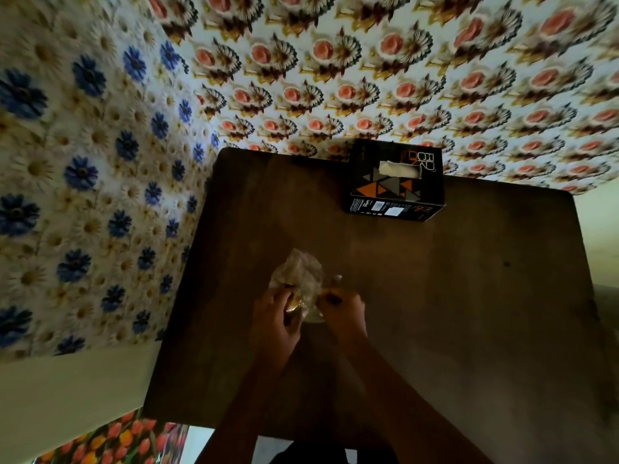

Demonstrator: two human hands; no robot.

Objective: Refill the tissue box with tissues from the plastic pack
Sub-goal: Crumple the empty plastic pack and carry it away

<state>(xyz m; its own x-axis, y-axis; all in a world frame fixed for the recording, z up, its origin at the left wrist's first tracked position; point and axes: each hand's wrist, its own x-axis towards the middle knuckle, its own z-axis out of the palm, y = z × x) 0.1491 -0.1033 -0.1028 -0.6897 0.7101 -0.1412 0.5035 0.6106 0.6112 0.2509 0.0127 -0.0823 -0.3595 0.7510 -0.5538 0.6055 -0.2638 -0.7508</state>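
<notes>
Dark wood table [469, 296] beneath you: your left hand [274, 316] and right hand [345, 313] both pinch the crinkled plastic pack [298, 279] from opposite sides, likely to pull it open. Your tissue box [395, 182] waits at the far edge, slot up.

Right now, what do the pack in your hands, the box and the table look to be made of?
Pack: thin clear plastic film, glossy, going by its crinkles and highlights. Box: printed cardboard, black with orange and grey triangles, matte, with sharp folded edges and a slot in the top. Table: probably dark brown wood or a wood-look laminate, dull; dim light leaves the grain unclear.
</notes>
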